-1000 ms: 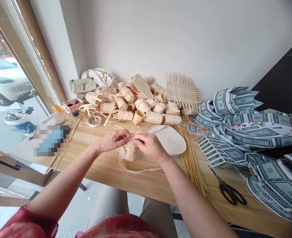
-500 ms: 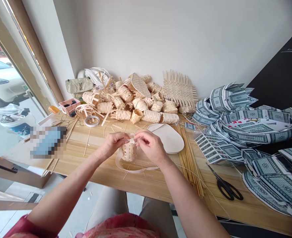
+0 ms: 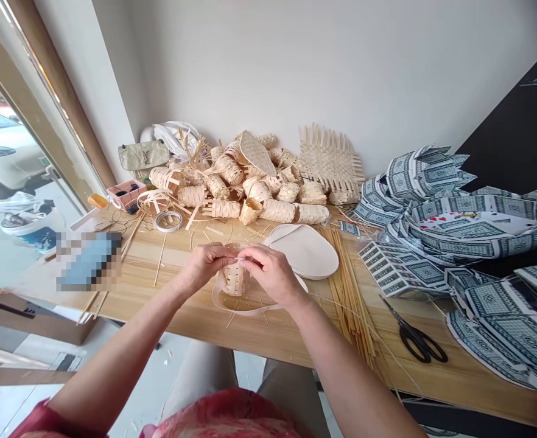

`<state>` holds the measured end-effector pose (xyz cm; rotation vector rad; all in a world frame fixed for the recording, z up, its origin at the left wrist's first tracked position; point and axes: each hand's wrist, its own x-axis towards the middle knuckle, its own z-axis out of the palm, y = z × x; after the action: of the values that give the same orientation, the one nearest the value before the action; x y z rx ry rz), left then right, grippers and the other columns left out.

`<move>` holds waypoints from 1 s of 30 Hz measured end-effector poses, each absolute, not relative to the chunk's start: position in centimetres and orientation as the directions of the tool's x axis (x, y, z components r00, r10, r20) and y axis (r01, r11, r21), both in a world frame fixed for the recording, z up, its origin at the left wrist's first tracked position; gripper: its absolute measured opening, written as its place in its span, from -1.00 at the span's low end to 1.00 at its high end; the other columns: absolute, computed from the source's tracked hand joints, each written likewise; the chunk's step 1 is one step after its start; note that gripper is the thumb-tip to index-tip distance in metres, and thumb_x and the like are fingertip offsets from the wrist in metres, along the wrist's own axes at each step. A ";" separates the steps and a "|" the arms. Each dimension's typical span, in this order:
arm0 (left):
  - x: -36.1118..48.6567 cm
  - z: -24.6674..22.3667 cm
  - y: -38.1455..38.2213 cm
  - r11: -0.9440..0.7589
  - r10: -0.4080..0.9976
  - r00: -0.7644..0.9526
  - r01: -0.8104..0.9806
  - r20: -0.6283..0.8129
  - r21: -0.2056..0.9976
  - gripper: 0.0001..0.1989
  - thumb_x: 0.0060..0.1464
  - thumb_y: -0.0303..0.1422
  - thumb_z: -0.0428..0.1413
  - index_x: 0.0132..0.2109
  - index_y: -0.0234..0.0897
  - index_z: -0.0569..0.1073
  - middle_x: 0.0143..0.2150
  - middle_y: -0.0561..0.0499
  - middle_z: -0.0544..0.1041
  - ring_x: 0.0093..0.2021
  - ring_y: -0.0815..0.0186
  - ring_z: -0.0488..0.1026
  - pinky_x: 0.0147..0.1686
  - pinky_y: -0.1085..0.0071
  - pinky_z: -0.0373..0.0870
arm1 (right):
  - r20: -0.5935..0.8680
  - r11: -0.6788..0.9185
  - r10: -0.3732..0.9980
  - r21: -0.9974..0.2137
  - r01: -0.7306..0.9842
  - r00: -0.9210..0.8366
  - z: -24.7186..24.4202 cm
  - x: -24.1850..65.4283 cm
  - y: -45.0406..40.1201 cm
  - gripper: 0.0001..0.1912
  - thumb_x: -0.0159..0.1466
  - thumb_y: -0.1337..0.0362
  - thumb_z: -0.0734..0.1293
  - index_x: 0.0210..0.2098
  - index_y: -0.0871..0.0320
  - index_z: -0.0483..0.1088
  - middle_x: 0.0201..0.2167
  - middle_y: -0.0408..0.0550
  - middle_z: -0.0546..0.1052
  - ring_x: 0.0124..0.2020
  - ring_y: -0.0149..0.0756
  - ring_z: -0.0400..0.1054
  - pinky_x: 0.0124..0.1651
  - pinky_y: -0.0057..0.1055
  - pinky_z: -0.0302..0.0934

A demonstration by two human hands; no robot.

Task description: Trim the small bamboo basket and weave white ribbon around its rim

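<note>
Card basket (image 3: 483, 250), right side of the table (image 3: 181, 316), is the biggest container I can see up here; card faces show inside. Bucket (image 3: 35, 236) on the left, past the glass: plastic bag and clutter in it. Pink box (image 3: 131, 199) by the window holds dark items, can't make them out. Woven cups (image 3: 223, 173) heaped along the wall. Cup (image 3: 235, 283) being worked is roughly upright at center, near the front edge; contents hidden, can't tell if its base touches the wood. Vs half a second ago: right hand (image 3: 268, 271) has closed in on left hand (image 3: 207, 264), fingertips now meeting over the cup's rim. Fingers narrow on both, thumb to forefinger, pinching a pale bit (image 3: 240, 260); can't tell whether it's the end of the strip (image 3: 245, 312) looping round the front. Around it, big to small: fringed mat (image 3: 330, 158) against the wall, white pad (image 3: 307, 252) just behind the right hand, stick bundle (image 3: 341, 280) right of that, pouch (image 3: 143, 155) back left, scissors (image 3: 419, 344) well to the right, tape roll (image 3: 170, 229) back left, string (image 3: 364, 319) across the sticks. In the way: both hands cover the cup's mouth, right one also blocks part of the pad.
</note>
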<state>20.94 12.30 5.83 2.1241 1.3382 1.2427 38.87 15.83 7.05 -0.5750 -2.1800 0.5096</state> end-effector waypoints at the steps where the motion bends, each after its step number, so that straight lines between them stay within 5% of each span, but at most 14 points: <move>1: 20.9 5.9 12.2 -0.502 0.851 0.184 0.557 0.491 0.661 -0.83 0.10 -0.35 0.09 -0.35 -0.33 0.53 -0.48 0.03 0.49 -0.47 0.43 0.39 -0.44 0.55 0.31 | 0.593 0.807 0.560 -0.547 0.221 -0.578 7.1 38.9 15.9 -0.88 0.20 0.46 0.26 -0.41 0.15 0.37 -0.45 -0.12 0.46 -0.39 -0.35 0.35 -0.28 -0.44 0.21; 10: 21.0 5.8 11.1 -0.595 0.780 0.283 0.611 0.558 0.522 -0.80 0.19 -0.35 -0.02 -0.25 -0.30 0.48 -0.43 0.04 0.45 -0.43 0.44 0.39 -0.43 0.57 0.31 | 0.535 0.749 0.600 -0.636 0.184 -0.594 7.0 39.4 15.9 -0.93 0.18 0.44 0.29 -0.41 0.16 0.37 -0.49 -0.17 0.45 -0.48 -0.41 0.32 -0.40 -0.50 0.19; 21: 21.6 3.3 8.2 -0.629 0.720 0.302 0.664 0.625 0.404 -0.75 0.20 -0.52 -0.11 -0.10 -0.26 0.41 -0.26 -0.01 0.46 -0.50 0.53 0.37 -0.50 0.63 0.35 | 0.603 0.803 0.570 -0.552 0.223 -0.558 4.6 39.8 13.8 -0.88 0.17 0.47 0.28 -0.34 0.13 0.31 -0.41 -0.10 0.44 -0.41 -0.35 0.33 -0.35 -0.44 0.25; 30: 21.5 2.9 7.5 -0.624 0.695 0.397 0.747 0.599 0.228 -0.76 0.21 -0.49 -0.10 -0.04 -0.24 0.37 -0.23 -0.02 0.47 -0.32 0.42 0.47 -0.37 0.55 0.41 | 0.328 0.675 0.640 -0.672 0.305 -0.695 8.3 41.2 13.3 -0.80 0.23 0.43 0.21 -0.18 0.16 0.39 -0.37 -0.07 0.53 -0.43 -0.38 0.39 -0.35 -0.46 0.23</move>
<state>21.51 7.48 2.92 2.6895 1.3912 1.0919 41.25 13.34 8.27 -0.7267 -2.3335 0.7995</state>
